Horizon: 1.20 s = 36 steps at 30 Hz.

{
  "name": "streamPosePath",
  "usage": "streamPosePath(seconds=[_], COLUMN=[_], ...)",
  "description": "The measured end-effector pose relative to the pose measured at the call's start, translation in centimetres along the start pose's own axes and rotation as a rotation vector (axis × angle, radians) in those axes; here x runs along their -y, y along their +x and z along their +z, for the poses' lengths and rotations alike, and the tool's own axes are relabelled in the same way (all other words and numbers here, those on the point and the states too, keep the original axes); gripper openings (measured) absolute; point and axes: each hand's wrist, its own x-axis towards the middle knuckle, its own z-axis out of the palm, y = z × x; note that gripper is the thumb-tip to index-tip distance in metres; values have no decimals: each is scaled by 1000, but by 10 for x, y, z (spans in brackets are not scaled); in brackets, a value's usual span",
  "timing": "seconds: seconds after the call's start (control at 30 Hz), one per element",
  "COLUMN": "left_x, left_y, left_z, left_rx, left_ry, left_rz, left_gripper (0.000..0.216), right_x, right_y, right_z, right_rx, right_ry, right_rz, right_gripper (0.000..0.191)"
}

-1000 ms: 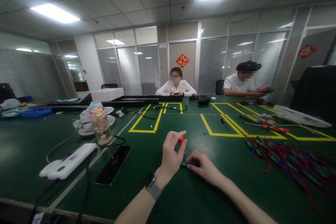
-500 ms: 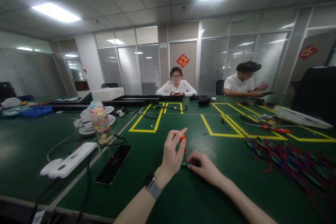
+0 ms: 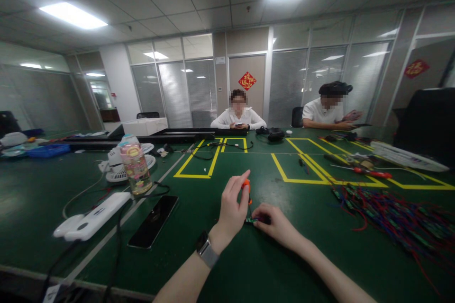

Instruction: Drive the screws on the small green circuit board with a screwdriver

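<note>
My left hand (image 3: pixel 232 202), with a watch on its wrist, is closed around the orange handle of a screwdriver (image 3: pixel 247 184). The tool stands nearly upright, its thin shaft pointing down. At its lower end lies a small green circuit board (image 3: pixel 250 220) on the table. Thumb and fingers of my right hand (image 3: pixel 270 220) pinch this board from the right side. Where exactly the tip meets the board is too small to tell.
To the right lies a heap of wired boards (image 3: pixel 387 218), with a red screwdriver (image 3: pixel 373 173) behind it. A phone (image 3: pixel 153 221), a white power strip (image 3: pixel 97 216) and a drink bottle (image 3: pixel 135 168) are at the left. Two people sit across the green table (image 3: pixel 199 255).
Both hands keep nearly the same place and grip. The whole view has shifted very slightly; nothing was taken up or let go.
</note>
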Motion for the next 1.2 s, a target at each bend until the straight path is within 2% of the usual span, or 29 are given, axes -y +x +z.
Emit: streamPosePath(seconds=[0.13, 0.27, 0.47, 0.67, 0.87, 1.07, 1.2], left_x=[-1, -2, 0, -4, -2, -3, -2], left_y=[0, 0, 0, -1, -2, -1, -1], left_z=[-1, -1, 0, -1, 0, -1, 0], left_rx=[-16, 41, -13, 30, 13, 18, -18], left_ry=[40, -7, 55, 3, 39, -16, 46], left_rz=[5, 4, -3, -14, -6, -11, 16], left_gripper=[28, 38, 30, 37, 31, 38, 30], right_x=[0, -1, -2, -1, -3, -1, -2], right_y=[-1, -1, -1, -1, 0, 0, -1], right_z=[0, 0, 0, -1, 0, 0, -1], right_rx=[-1, -4, 0, 2, -4, 0, 2], right_ry=[1, 10, 12, 8, 1, -5, -1], right_rz=[0, -5, -9, -26, -23, -14, -23], right_gripper=[15, 15, 16, 14, 14, 13, 14])
